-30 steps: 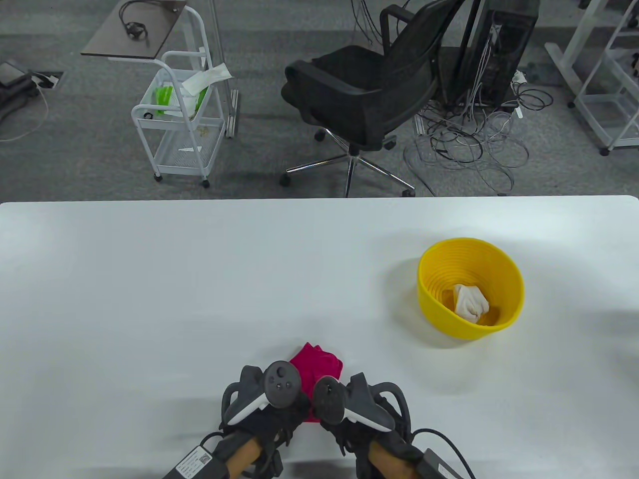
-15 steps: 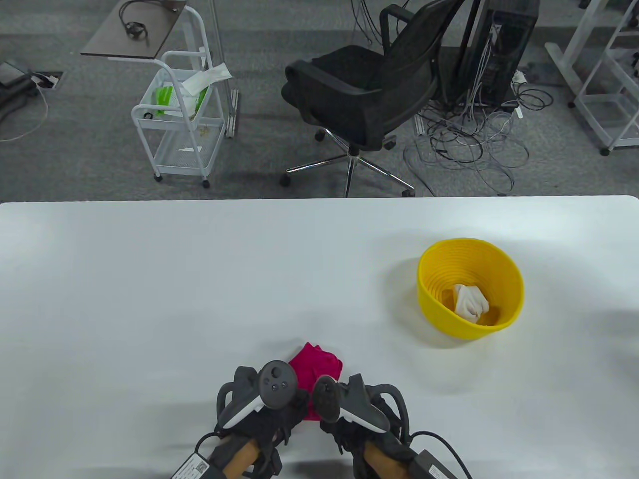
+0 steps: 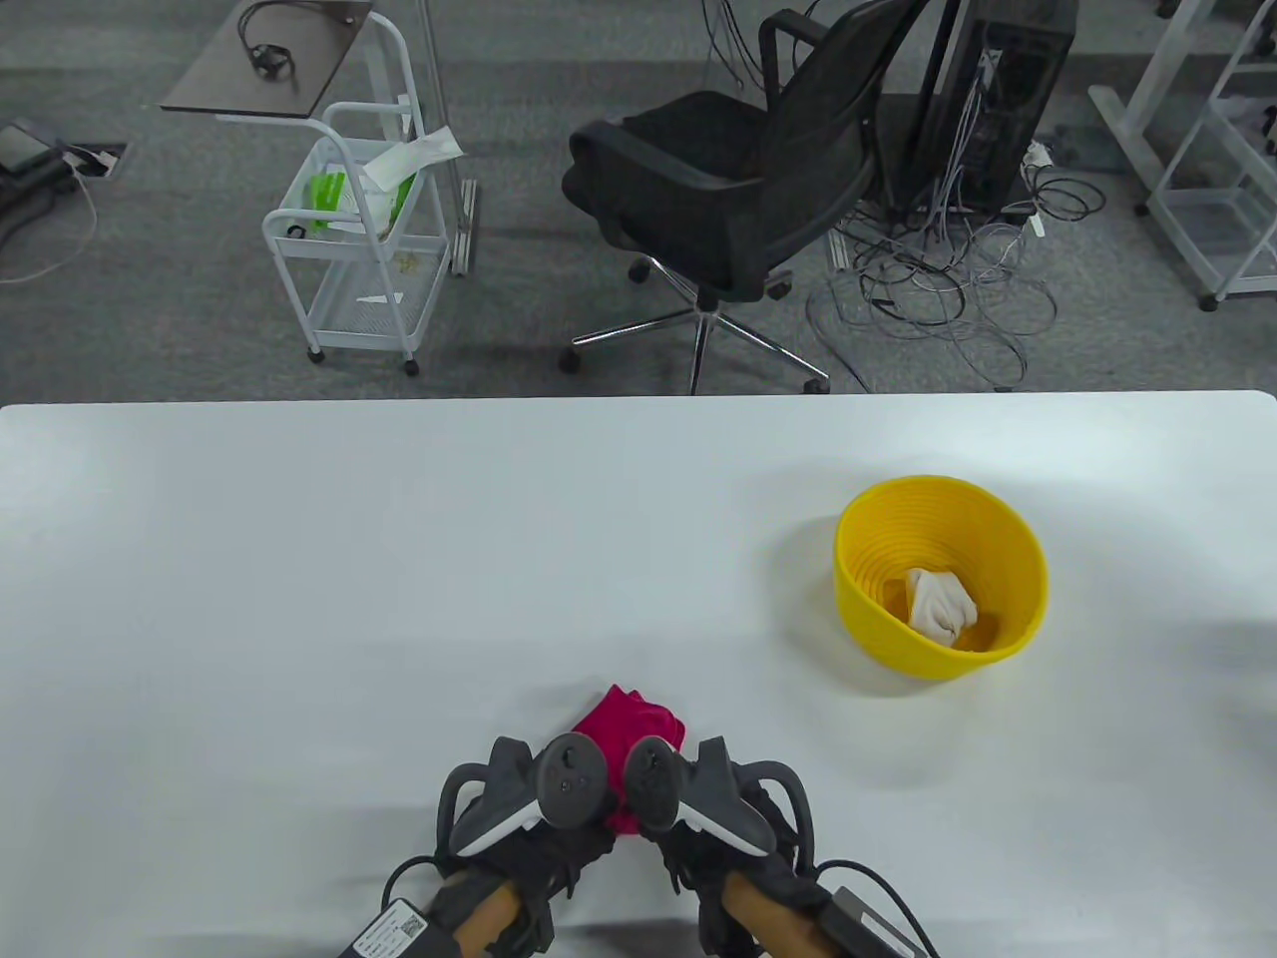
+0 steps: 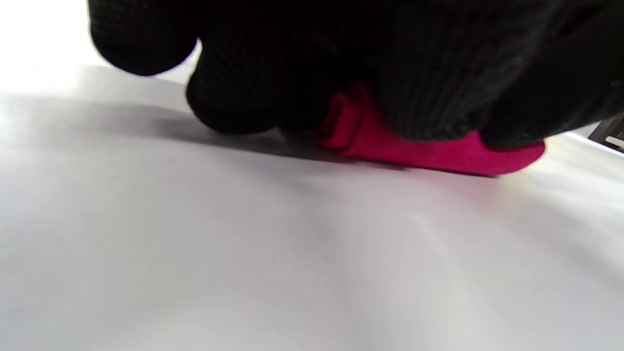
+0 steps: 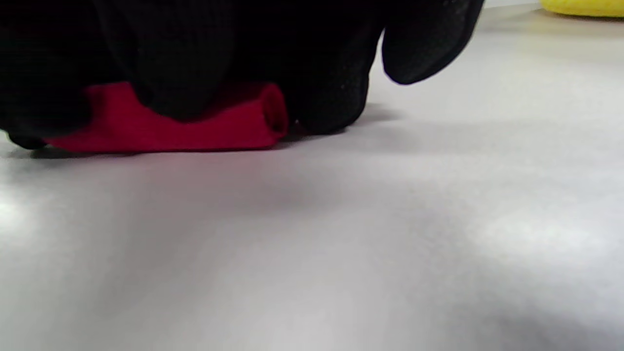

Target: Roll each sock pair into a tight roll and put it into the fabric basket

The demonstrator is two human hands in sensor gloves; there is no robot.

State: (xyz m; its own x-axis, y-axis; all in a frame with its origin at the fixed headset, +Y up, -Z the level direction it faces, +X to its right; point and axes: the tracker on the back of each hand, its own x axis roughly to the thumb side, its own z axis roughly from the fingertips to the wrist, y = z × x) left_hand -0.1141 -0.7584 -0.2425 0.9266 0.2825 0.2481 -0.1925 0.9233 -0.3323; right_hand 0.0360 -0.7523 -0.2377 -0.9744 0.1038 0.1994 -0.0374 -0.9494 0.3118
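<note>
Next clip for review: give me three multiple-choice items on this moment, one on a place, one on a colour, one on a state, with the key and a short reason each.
1. Where does the white sock roll lie?
A. inside the yellow basket
B. on the table beside the basket
C. under the hands

2. What colour are the socks being rolled?
A. white
B. magenta red
C. yellow

3. What are the left hand and right hand doing?
A. both resting flat, away from the socks
B. one lifted over the basket
C. both curled over the socks, which lie on the table

Key: A, the table view shows it within the rim; B, both wrist views show that colour; C, gloved fingers wrap the fabric.
</note>
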